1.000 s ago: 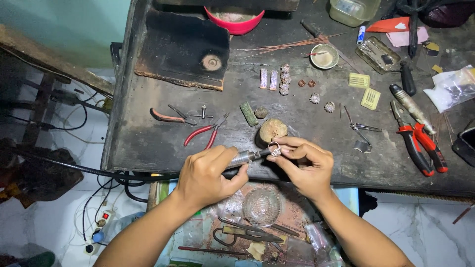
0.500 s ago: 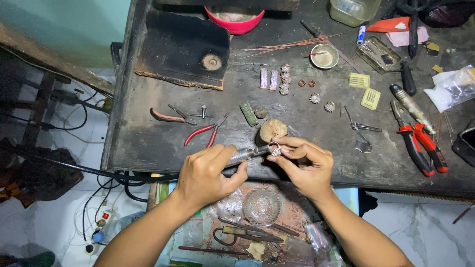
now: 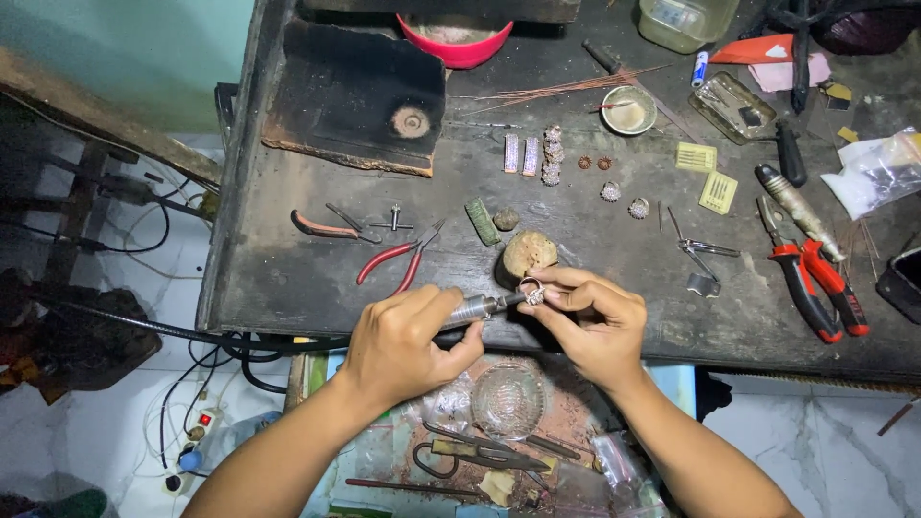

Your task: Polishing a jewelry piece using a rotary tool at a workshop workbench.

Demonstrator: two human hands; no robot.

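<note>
Almost nothing changes from one second ago: the small silver ring (image 3: 532, 292) stays just in front of the round wooden peg (image 3: 527, 254), pinched by the fingers of the right hand (image 3: 593, 321). The left hand (image 3: 408, 343) is still closed around the metal rotary handpiece (image 3: 477, 308), whose tip touches the ring. Left of the peg lie red-handled pliers (image 3: 395, 259). So the work on the ring seems to continue steadily.

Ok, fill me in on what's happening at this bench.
A person's left hand grips a metal rotary handpiece, its tip against a small silver ring pinched in the right hand. Both work at the front edge of a dark workbench, beside a wooden peg. Red-handled pliers lie nearby.
</note>
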